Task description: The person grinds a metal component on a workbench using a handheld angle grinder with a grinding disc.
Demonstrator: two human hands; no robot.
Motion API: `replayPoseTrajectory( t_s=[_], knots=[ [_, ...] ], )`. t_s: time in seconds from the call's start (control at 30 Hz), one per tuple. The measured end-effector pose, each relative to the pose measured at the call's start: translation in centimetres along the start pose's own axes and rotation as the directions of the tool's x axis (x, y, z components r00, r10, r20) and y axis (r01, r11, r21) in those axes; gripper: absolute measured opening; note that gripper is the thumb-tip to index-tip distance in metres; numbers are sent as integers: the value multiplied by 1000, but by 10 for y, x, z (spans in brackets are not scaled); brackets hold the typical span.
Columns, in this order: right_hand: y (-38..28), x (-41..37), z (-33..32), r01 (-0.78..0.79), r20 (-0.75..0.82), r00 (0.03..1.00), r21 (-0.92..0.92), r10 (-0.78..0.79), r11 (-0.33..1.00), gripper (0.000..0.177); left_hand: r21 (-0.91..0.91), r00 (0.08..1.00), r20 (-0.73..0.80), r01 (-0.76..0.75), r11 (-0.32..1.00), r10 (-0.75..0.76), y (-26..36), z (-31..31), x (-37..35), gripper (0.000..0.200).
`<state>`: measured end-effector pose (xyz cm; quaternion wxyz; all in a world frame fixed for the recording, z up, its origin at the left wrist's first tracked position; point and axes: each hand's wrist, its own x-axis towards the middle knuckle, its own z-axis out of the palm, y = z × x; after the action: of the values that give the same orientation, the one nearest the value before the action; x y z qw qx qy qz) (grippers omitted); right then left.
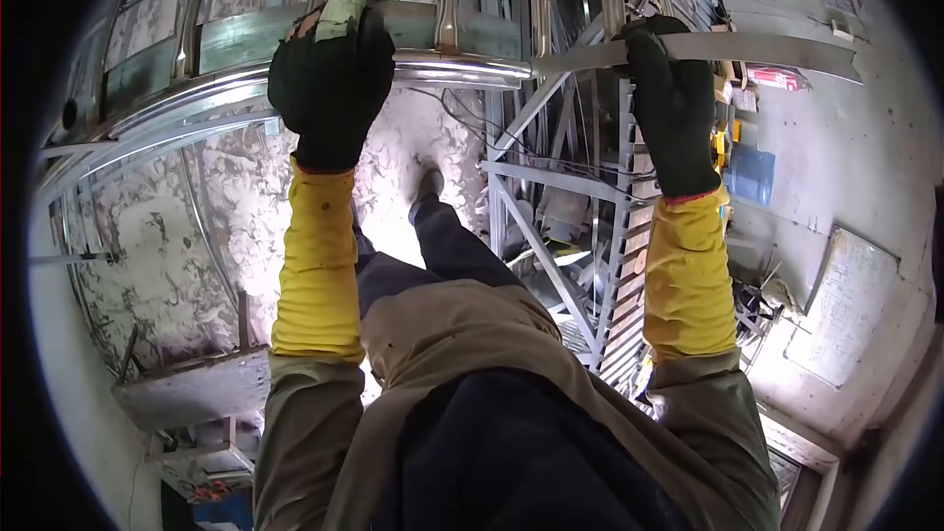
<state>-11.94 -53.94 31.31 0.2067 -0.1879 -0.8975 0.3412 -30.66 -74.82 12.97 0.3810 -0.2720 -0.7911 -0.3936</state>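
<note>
Both of my hands wear dark gloves with yellow sleeves. My left hand (332,79) is closed around a worn, pale green wrapped piece (344,8), right over the shiny metal tube frame (462,69). Farther right, my right hand (672,103) has its fingers wrapped round a flat metal strip (772,51). The strip runs from the end of the tube frame, through that hand, to a free end on the right. Upright polished tubes stand along the frame between and beyond my hands.
A metal rack with diagonal braces (556,182) stands below and between my hands, with loose strips and cables about it. A written board (842,305) is on the right wall. My shoe (428,184) is on the stained floor (393,143).
</note>
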Motion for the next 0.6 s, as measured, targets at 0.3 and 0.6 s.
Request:
replayPoseTrajectory(
  t_s=[0.3,0.6],
  knots=[
    [5,-2,-1,-27,-9,1000,26,28,999,15,-4,997,78,0,1000,1,1,-6,0,18],
    [12,-2,0,33,-13,999,14,-33,999,16,59,980,171,95,994,-104,9,-10,3,16]
  ],
)
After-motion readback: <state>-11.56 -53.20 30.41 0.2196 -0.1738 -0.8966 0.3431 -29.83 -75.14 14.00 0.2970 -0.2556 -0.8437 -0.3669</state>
